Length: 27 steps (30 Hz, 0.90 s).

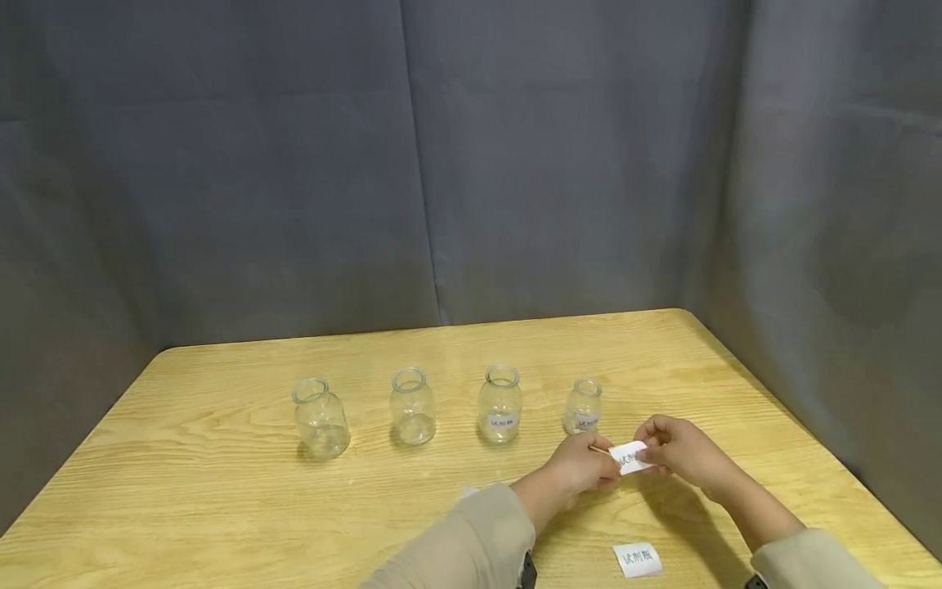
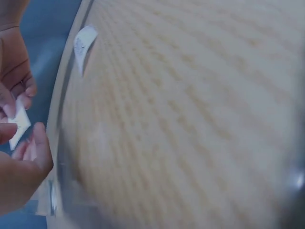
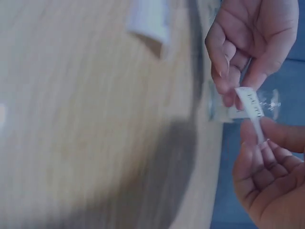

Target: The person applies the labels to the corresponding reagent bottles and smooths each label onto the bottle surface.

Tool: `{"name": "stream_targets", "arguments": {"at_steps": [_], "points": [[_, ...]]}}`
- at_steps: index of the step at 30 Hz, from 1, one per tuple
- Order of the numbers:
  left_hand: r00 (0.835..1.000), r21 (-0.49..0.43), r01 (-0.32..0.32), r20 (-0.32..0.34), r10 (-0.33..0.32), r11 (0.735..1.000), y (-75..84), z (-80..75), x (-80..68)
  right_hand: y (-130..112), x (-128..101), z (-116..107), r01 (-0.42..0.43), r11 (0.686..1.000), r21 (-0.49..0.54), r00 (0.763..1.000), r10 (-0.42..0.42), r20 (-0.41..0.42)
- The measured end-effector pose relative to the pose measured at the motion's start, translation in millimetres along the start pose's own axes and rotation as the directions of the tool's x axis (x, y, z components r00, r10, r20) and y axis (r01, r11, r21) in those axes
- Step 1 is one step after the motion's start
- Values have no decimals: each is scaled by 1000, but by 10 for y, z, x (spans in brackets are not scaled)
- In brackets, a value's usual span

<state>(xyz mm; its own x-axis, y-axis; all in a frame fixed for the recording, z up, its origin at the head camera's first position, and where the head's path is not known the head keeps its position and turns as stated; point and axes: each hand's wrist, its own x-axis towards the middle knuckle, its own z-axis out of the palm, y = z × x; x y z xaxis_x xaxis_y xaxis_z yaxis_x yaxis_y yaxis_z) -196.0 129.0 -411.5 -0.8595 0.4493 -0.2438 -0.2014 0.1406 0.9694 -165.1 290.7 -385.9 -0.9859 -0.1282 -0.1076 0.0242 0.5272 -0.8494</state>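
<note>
— Glass first: how many jars stand on the wooden table [image 1: 221, 491]?

— Four in a row: plain jar [image 1: 320, 415], second plain jar [image 1: 412, 405], labelled jar [image 1: 500, 403], and small labelled jar [image 1: 584, 406].

— And paper labels?

— Two loose ones. The held label [image 1: 631, 456] hangs just in front of the small labelled jar, pinched between both hands. The spare label [image 1: 637, 559] lies nearer the person than that jar, flat on the wood.

— What's unclear?

— The writing is too small to read; both wrist views are blurred.

— The hands?

— Left hand [image 1: 581, 468] and right hand [image 1: 677, 450] meet, fingertips curled, gripping opposite ends of the held label
</note>
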Motion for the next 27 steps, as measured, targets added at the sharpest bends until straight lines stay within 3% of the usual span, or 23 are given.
{"name": "stream_targets", "arguments": {"at_steps": [8, 17, 27], "points": [[995, -47, -103, 5, 104, 994, 93, -143, -15, -131, 59, 70, 72, 992, 102, 995, -65, -71], [982, -15, -189, 20, 190, 982, 173, -334, -107, -268, 12, 122, 116, 978, 174, 990, -100, -103], [961, -51, -233, 141, 238, 971, 280, -625, -258, -455, -44, 252, 198, 961, 194, 978, -179, -112]]}}
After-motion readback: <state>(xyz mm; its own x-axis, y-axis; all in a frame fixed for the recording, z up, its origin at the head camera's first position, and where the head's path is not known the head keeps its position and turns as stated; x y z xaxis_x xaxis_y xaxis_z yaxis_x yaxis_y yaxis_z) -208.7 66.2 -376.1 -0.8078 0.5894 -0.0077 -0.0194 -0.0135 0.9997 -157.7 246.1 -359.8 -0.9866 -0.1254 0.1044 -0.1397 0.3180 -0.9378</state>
